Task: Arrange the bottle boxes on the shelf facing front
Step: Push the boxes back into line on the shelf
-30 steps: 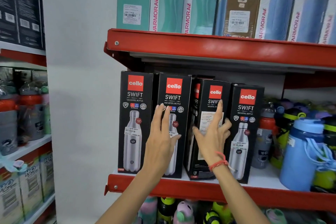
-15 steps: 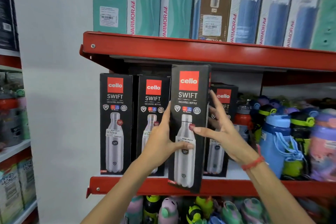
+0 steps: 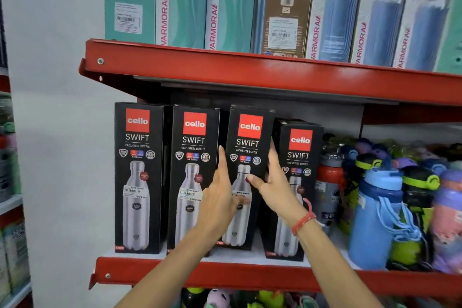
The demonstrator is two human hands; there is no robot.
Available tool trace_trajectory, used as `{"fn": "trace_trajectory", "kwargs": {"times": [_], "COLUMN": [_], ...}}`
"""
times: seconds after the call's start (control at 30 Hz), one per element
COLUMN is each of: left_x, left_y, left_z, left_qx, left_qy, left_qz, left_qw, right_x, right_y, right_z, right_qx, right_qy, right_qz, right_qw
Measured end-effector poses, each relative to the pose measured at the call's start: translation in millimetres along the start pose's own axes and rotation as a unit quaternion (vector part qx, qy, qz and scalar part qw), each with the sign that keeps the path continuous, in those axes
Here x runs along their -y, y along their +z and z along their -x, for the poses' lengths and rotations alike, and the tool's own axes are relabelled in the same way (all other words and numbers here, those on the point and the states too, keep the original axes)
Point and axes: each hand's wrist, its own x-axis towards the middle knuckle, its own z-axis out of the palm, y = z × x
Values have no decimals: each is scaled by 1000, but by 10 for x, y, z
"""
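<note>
Several black Cello Swift bottle boxes stand in a row on the red shelf [image 3: 250,276], all showing their fronts. The third box [image 3: 248,137] from the left sits slightly further back than its neighbours. My left hand [image 3: 221,197] holds its left edge, thumb across the front. My right hand [image 3: 275,182] grips its right edge, thumb on the front. The first box [image 3: 137,177] and second box [image 3: 192,157] stand to the left. The fourth, shorter box [image 3: 300,155] stands to the right, partly behind my right wrist.
Loose coloured bottles, among them a blue bottle [image 3: 375,220], crowd the shelf to the right of the boxes. Teal and blue Varmora boxes [image 3: 185,2] fill the upper shelf. More bottles sit below. A white wall [image 3: 50,107] lies to the left.
The third box was turned from side-on, lifted out in front of the shelf, and now stands back in the row facing front. Both hands still hold it.
</note>
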Motion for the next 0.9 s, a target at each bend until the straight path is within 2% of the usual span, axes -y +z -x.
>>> {"fn": "trace_trajectory", "kwargs": {"times": [0.27, 0.37, 0.47, 0.53, 0.6, 0.7, 0.77, 0.83, 0.9], "left_x": [33, 55, 62, 54, 39, 107, 256, 461, 687], "left_y": [196, 245, 247, 199, 74, -244, -492, -723, -922], "left_z": [52, 40, 41, 73, 143, 276, 360, 447, 532], "left_qx": [4, 9, 4, 0, -14, -94, -156, -204, -243], "left_qy": [8, 11, 11, 21, 63, 158, 177, 152, 89], "left_qz": [-59, -72, -139, -166, -145, -81, -56, -43, -20], "left_qw": [998, 997, 990, 986, 987, 980, 970, 966, 966], "right_x": [-131, -94, 60, 208, 381, 609, 689, 714, 694], "right_y": [77, 88, 101, 116, 167, 365, 605, 916, 1258], "right_z": [-9, 35, 76, 100, 138, 199, 255, 341, 435], "right_qx": [-49, -72, -96, -146, -201, -226, -200, -150, -103], "right_qy": [4, 15, 38, 16, -45, -108, -125, -118, -85], "right_qz": [32, 73, 154, 208, 236, 192, 114, 33, -8], "right_qw": [998, 995, 983, 967, 950, 949, 965, 981, 991]}}
